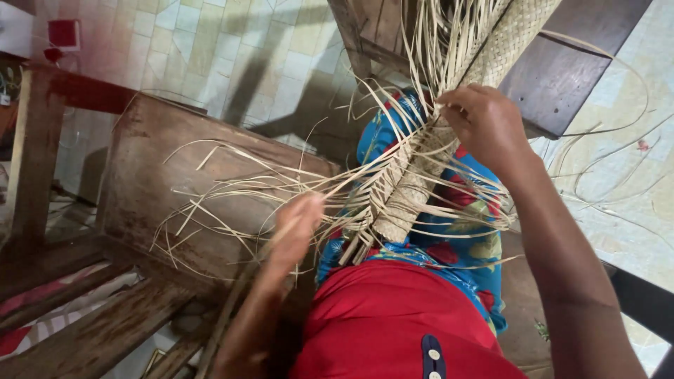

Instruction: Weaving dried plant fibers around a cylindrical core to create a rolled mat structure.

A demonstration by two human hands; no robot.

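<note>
A half-woven mat of pale straw strips (411,189) lies along my lap, over a blue patterned cloth (470,238) and a red top (393,323). Its finished woven part (512,35) runs up to the top of the view. Loose straw strips (232,189) fan out to the left. My right hand (484,126) rests on the mat's edge, fingers pinching strips near the weave. My left hand (295,224) is blurred, closed around a few loose strips at the lower left of the weave.
A worn wooden bench (161,189) stands at my left, with a wooden frame (42,154) beside it. A dark wooden board (562,63) lies at upper right. Stray strips (611,175) trail over the tiled floor (210,49).
</note>
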